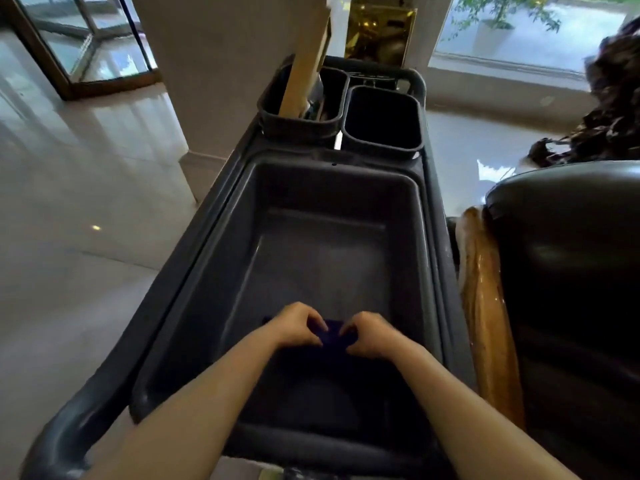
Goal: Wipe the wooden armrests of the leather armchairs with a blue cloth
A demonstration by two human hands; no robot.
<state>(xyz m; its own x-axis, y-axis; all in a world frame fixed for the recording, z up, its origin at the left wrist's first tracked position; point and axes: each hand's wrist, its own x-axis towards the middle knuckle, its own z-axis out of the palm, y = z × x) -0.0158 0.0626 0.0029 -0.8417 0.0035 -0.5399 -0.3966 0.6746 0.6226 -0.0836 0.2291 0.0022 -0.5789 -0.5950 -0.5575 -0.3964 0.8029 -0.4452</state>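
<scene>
A dark blue cloth [335,336] lies low inside the big grey tub [221,271] of a cleaning cart. My left hand [298,325] and my right hand [373,336] are both down in the tub, fingers curled onto the cloth from either side. Most of the cloth is hidden under my hands and in shadow. To the right of the cart stands a dark leather armchair [568,258] with a glossy wooden armrest [485,306] running along its near side.
Two smaller dark bins sit at the cart's far end: the left bin [277,109] holds a long pale flat tool [306,64], the right bin [381,119] looks dark inside. A white pillar [207,64] stands behind the cart. Shiny pale floor [76,202] lies to the left.
</scene>
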